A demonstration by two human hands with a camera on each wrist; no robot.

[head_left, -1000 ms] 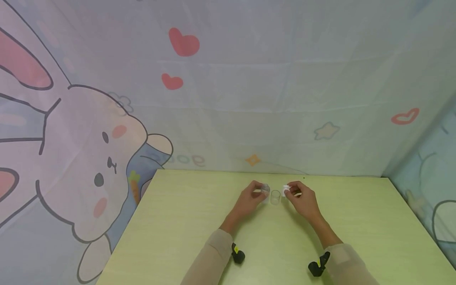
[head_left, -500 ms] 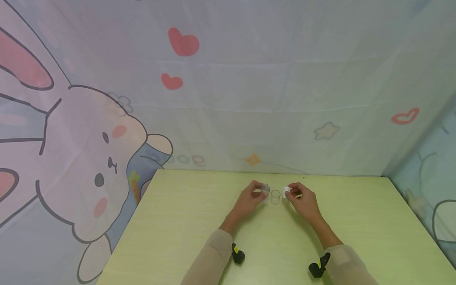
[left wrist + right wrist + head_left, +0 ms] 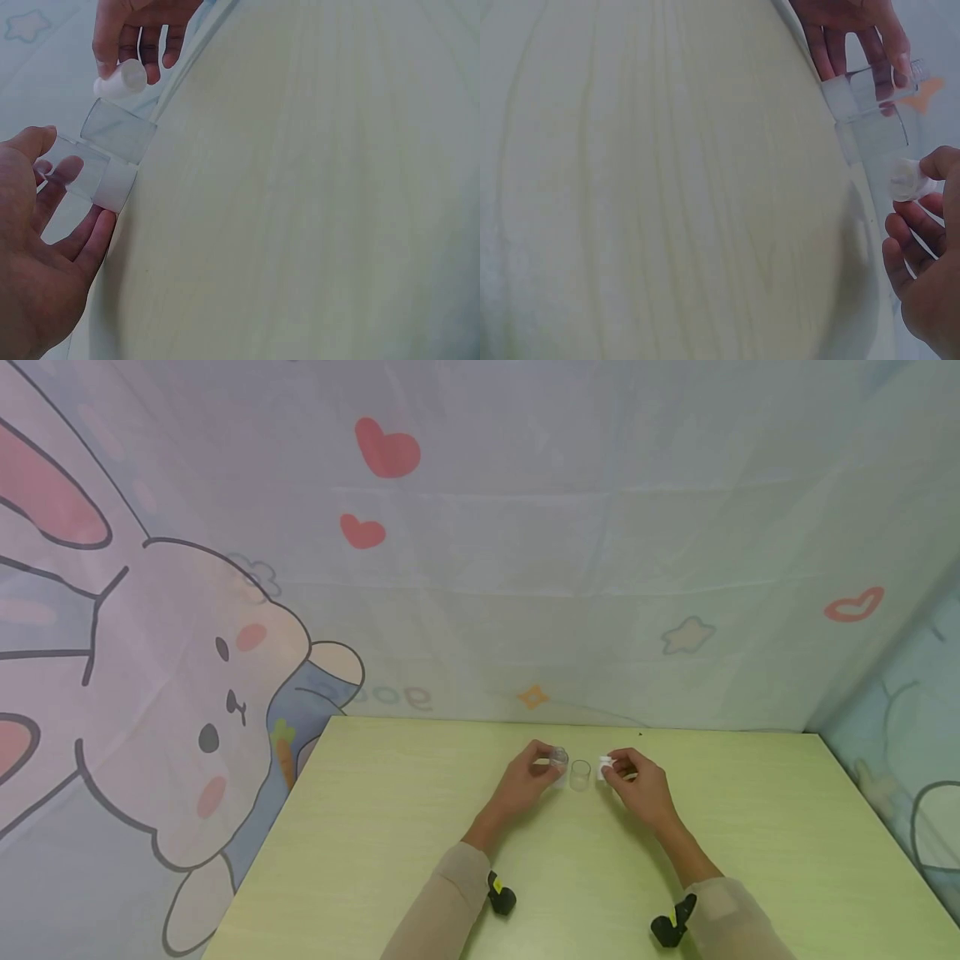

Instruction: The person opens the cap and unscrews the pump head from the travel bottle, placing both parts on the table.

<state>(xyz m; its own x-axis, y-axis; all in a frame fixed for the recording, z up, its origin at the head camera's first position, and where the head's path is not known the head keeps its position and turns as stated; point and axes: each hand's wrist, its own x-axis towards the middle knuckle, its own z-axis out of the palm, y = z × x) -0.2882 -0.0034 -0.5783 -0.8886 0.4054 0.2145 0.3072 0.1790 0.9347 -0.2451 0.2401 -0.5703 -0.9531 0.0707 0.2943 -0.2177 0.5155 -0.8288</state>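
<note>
My left hand [image 3: 522,779] grips a clear bottle [image 3: 80,171] between thumb and fingers. The bottle stands upright on the table, with a bare threaded neck [image 3: 919,70] and a white lower part [image 3: 115,186]. Just right of it, an upright clear glass cup [image 3: 580,776] stands untouched between the two hands. On the cup's other side, my right hand [image 3: 642,787] pinches a small white cap-like piece [image 3: 122,79] between thumb and fingertips, low above the tabletop. A round end of this piece faces down in the left wrist view; the fingers partly cover it.
The pale yellow-green table [image 3: 577,877] runs back to a hanging cloth [image 3: 480,635] printed with a rabbit and hearts. A black wrist camera [image 3: 502,896] sits at the left cuff, another black camera [image 3: 671,922] at the right.
My right hand has come slightly lower and to the right with the white piece, a bit farther from the cup. The left hand, bottle and cup keep their places.
</note>
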